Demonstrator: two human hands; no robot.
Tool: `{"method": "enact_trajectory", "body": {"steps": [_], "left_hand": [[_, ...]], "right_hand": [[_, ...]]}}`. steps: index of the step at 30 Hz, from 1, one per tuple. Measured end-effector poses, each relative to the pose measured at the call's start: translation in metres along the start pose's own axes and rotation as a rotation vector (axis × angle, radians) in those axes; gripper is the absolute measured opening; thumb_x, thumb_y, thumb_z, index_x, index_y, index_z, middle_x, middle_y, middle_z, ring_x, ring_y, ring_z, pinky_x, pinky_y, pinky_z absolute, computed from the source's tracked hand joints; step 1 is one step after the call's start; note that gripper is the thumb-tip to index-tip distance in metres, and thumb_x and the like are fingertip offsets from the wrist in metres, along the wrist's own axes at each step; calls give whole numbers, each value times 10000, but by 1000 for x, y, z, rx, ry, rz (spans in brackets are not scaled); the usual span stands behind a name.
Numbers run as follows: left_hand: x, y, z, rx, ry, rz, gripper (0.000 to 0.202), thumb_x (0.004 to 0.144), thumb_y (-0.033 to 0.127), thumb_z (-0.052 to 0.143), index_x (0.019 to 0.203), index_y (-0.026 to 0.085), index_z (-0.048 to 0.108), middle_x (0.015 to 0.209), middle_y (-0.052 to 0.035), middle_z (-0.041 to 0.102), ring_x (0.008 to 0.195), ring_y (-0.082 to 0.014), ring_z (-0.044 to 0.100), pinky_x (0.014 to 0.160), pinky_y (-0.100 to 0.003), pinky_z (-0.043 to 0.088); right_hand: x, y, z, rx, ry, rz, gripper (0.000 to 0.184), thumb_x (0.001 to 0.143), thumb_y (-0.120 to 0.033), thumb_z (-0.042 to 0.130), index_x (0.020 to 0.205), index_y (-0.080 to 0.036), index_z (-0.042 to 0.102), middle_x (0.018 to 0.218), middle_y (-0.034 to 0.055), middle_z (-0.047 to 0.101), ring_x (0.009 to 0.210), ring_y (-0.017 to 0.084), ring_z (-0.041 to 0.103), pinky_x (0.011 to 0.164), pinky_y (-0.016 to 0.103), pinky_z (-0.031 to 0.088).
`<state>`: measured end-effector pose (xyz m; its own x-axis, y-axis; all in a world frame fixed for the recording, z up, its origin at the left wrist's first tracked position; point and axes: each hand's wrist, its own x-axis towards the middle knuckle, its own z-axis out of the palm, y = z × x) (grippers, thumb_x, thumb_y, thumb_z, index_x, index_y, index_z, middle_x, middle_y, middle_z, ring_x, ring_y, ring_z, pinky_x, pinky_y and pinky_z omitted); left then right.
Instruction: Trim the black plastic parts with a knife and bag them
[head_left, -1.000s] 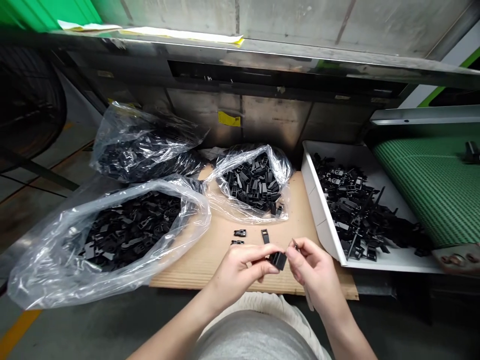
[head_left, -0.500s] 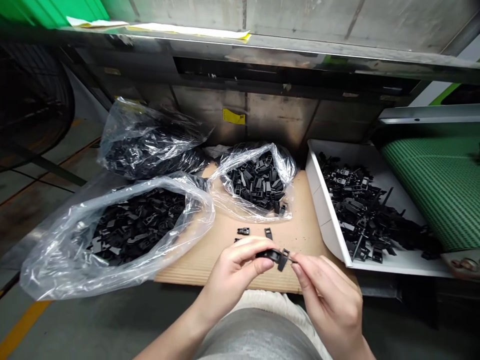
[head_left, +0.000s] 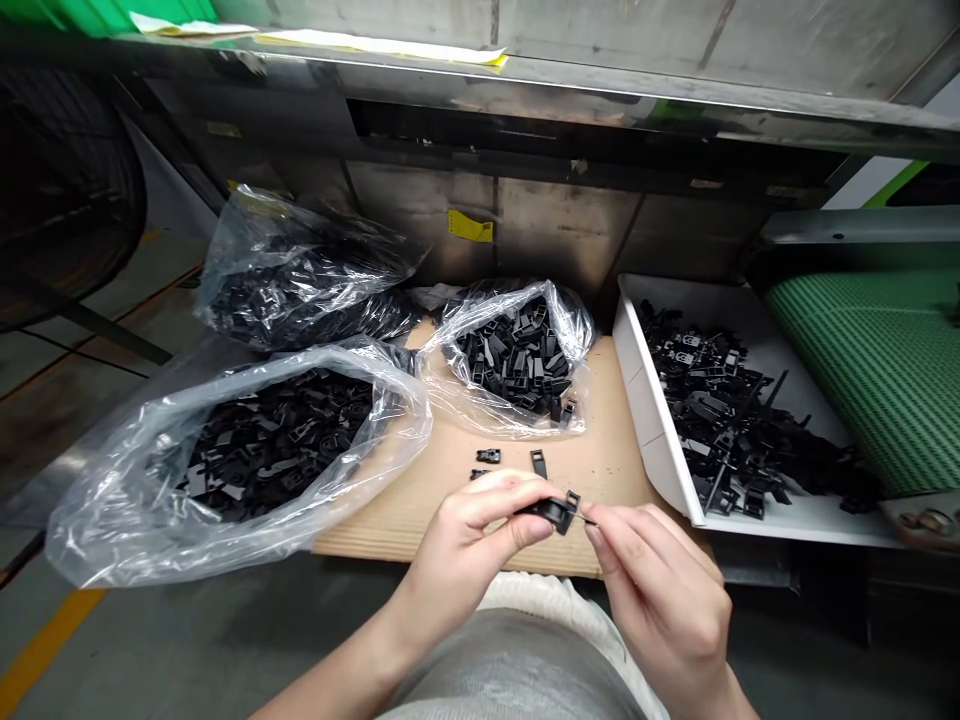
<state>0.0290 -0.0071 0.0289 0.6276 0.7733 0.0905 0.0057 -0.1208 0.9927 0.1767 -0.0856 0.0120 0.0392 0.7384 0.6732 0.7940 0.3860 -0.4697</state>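
Note:
In front of my lap, my left hand pinches a black plastic part between thumb and fingers. At its right end is a small black piece with a square window; whether the two are joined I cannot tell. Fingertips of my right hand are closed on a thin dark pin, whose tip meets the plastic at its right side. Just beyond my left hand, a small black clip and a flat black tab lie on the cardboard. Another clip is partly hidden by that hand.
Clear bags of black parts stand at the left, behind it and at centre. To the right is a white tray of mixed black pieces, beside a green conveyor belt. A metal panel closes off the back.
The small windowed piece has turned and sits closer against the part in my left hand. Both hands stay nearly in place, and the view has shifted slightly.

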Motion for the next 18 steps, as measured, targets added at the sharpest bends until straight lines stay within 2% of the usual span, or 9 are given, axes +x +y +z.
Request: {"method": "enact_trajectory", "body": {"steps": [5,8,11,16,18], "left_hand": [[-2,-1,0,7,-3,30,169,774,133,571,887,218,664,871,6,644,853,-128,571,785,-204,418],[-4,-2,-1,-8,-1,55,166,768,127,577,880,210,668,876,-5,635,863,-133,571,791,-207,425],[-4,-3,-1,-14,-5,74,161,764,126,580,871,204,673,878,-14,624,872,-134,570,799,-205,428],[-5,-1,-3,13,-19,103,168,767,115,572,875,199,670,884,-23,616,859,-135,573,793,-215,439],[-5,-1,-3,42,-42,113,166,769,105,565,867,189,670,888,-31,616,852,-141,576,792,-230,445]], "right_hand": [[0,-2,-1,-4,-6,20,291,733,22,541,982,-125,574,746,88,623,658,160,535,587,282,424],[1,-6,-4,149,-117,174,217,780,-24,491,935,-149,576,675,43,576,582,126,509,532,242,403],[1,-10,-6,327,-261,336,147,821,-96,449,808,-162,580,607,6,497,520,103,461,478,218,367],[2,-11,-9,439,-331,450,172,839,-173,436,751,-150,582,600,3,469,542,103,445,500,221,345],[5,-6,-10,603,-451,579,218,847,-241,435,726,-148,591,559,-9,462,499,85,421,464,207,326]]}}
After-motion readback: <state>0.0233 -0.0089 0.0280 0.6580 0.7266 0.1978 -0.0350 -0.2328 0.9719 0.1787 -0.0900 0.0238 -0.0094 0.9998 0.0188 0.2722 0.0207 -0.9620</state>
